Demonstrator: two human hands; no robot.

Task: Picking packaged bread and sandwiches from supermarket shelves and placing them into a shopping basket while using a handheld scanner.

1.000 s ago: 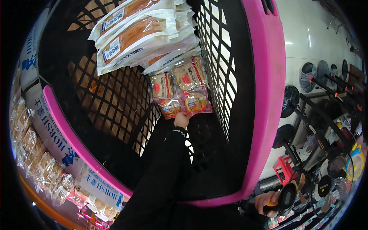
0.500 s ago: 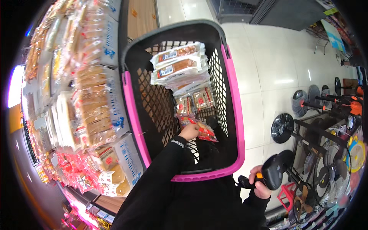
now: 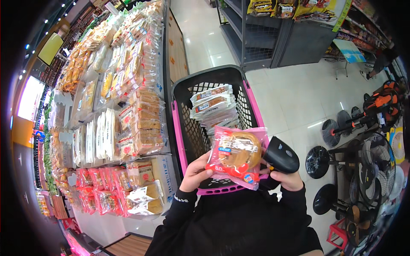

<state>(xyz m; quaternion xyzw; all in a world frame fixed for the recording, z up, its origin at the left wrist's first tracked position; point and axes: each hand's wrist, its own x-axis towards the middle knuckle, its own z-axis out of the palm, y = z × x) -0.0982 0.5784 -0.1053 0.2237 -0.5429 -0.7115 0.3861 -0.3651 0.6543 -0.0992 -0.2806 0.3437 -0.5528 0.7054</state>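
Observation:
My left hand (image 3: 195, 173) holds up a pink packet with a round bun inside (image 3: 235, 154), above the near rim of a black and pink shopping basket (image 3: 180, 141). My right hand (image 3: 288, 178) grips a black handheld scanner (image 3: 281, 154), its head right beside the packet's right edge. Inside the basket, toward the far end, lies a stack of clear bread packets (image 3: 214, 106). Both sleeves are black.
A long display of packaged breads and cakes (image 3: 111, 111) runs along the left of the basket. Dark shelving with snack bags (image 3: 273, 30) stands ahead. Standing fans (image 3: 354, 145) crowd the right side. Pale tiled floor (image 3: 299, 98) lies between them.
My left hand has come up out of the basket holding the pink bun packet. My right hand has lifted the scanner up next to it. The view has pulled back from the basket.

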